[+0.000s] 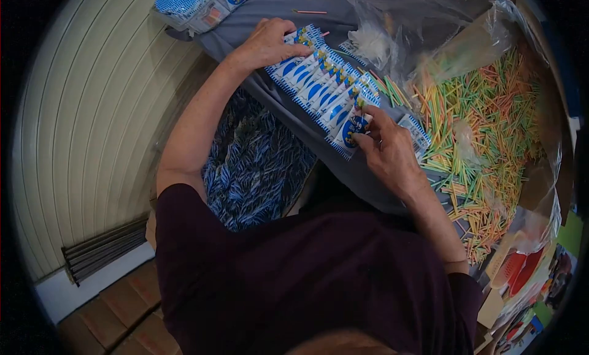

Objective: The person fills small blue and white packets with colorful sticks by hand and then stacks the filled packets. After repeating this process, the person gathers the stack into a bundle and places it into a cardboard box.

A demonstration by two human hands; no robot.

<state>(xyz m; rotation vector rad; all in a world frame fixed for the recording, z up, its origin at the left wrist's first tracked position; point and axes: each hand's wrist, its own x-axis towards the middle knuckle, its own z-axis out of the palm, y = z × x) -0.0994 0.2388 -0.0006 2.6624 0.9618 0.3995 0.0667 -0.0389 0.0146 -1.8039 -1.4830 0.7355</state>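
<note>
A row of small overlapping blue-and-white packets (320,92) lies on the grey cloth in front of me. At the far left end of the row, my left hand (270,43) grips the packets, its thumb laid across the top and its fingers bent over the outer edge. My right hand (392,151) pinches the nearest packet (351,129) at the other end between thumb and fingers. Beside my right wrist, another blue-and-white packet (415,134) rests close to a heap of thin coloured sticks (478,134).
Clear plastic sheeting (454,30) partly covers the sticks on the right. A bundle of similar packets in clear wrap (205,5) sits at the back left. Below the grey cloth (276,97) lies a blue-and-black patterned heap (261,165). A ribbed pale wall (92,110) stands at left.
</note>
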